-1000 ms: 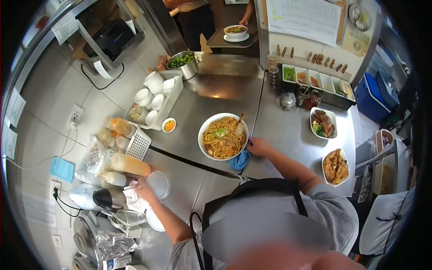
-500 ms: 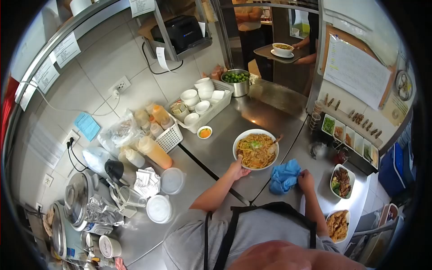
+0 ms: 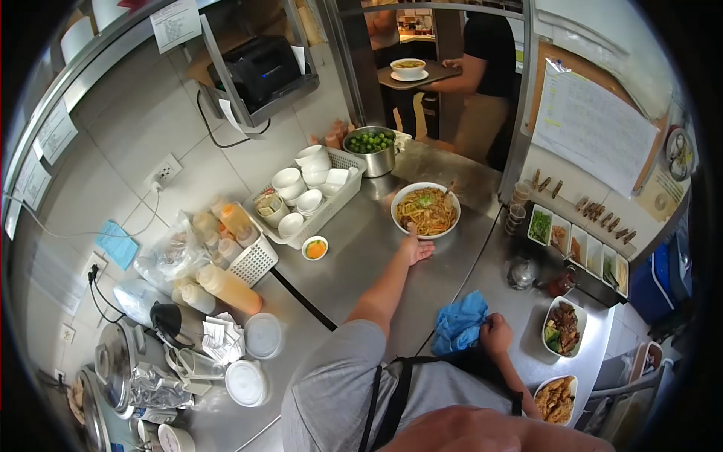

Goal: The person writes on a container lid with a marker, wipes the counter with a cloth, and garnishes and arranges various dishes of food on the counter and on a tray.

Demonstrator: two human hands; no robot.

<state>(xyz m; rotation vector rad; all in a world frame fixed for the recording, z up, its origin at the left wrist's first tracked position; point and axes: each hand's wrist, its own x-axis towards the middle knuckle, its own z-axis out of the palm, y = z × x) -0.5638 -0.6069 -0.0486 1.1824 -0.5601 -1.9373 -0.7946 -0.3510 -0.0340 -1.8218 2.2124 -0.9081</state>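
A white bowl of noodles (image 3: 426, 211) with green garnish on top and a utensil leaning at its far rim sits on the steel counter. My left hand (image 3: 416, 247) reaches forward to its near edge, thumb over the rim and the other fingers extending low beside it. Closer to my body, my right hand (image 3: 495, 334) is closed at the right edge of a crumpled blue cloth (image 3: 459, 322); its fingertips are partly hidden. Left of the noodles stands a small cup (image 3: 315, 248) with orange and green contents.
A basket (image 3: 331, 200) of white bowls and a pot of green citrus (image 3: 369, 149) line the back. Squeeze bottles (image 3: 230, 290) stand left. At right are a garnish rack (image 3: 580, 252), a meat bowl (image 3: 565, 328) and a fried-food bowl (image 3: 556, 399). Beyond the opening, a person holds a tray (image 3: 444, 73).
My left arm has stretched forward, and the noodle bowl has slid farther away toward the opening. My right hand stays by the cloth. The person with the tray has shifted, and my view has turned.
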